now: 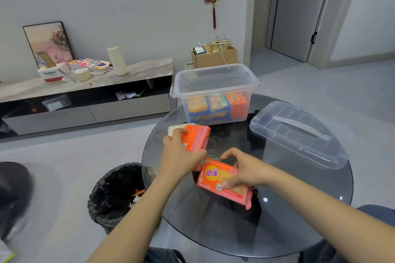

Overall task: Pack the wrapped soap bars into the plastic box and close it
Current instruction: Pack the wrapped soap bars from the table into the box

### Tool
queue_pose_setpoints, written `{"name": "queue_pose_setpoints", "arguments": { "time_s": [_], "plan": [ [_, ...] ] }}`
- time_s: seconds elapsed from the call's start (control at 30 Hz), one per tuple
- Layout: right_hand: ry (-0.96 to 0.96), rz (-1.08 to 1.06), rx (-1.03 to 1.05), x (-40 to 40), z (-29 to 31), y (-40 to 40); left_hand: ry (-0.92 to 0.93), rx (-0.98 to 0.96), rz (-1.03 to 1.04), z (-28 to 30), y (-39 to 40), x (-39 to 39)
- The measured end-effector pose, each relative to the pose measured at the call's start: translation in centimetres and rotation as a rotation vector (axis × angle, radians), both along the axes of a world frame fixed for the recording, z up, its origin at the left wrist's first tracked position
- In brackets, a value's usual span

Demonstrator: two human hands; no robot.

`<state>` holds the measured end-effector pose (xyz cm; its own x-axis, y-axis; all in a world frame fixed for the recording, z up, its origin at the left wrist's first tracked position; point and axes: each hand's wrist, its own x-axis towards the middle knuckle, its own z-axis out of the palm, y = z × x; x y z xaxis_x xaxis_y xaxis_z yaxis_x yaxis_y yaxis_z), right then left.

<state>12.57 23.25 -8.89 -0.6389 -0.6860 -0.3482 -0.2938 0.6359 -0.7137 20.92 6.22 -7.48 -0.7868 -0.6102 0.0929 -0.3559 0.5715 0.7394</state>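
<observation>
A clear plastic box (215, 77) stands open at the far side of the round glass table (299, 209), with several wrapped soap bars stacked inside. Its clear lid (299, 132) lies to the right of it. My left hand (181, 153) grips an orange-pink wrapped soap bar (198, 136) just above the table, in front of the box. My right hand (243, 168) holds a second orange wrapped soap bar (222, 181) by its edges, low over the table's middle.
A bin lined with a black bag (115, 194) stands on the floor at the table's left. A low TV cabinet (85, 92) with clutter runs along the wall. A cardboard carton (213, 55) sits behind the box.
</observation>
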Motion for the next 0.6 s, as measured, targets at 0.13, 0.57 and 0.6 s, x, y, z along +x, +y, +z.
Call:
{"name": "queue_pose_setpoints", "arguments": {
  "time_s": [0.13,0.57,0.6],
  "plan": [
    [-0.227,-0.179,-0.215,-2.6,1.5,1.9,0.054,0.146,0.007,0.7,0.5,-1.1],
    [-0.327,-0.573,-0.828,-8.2,8.0,-0.8,0.365,0.583,-0.133,7.5,0.6,-8.8],
    [-0.284,-0.587,-0.839,-8.9,8.7,-1.4,0.370,0.579,-0.151,8.3,0.2,-9.7]
  ]
}}
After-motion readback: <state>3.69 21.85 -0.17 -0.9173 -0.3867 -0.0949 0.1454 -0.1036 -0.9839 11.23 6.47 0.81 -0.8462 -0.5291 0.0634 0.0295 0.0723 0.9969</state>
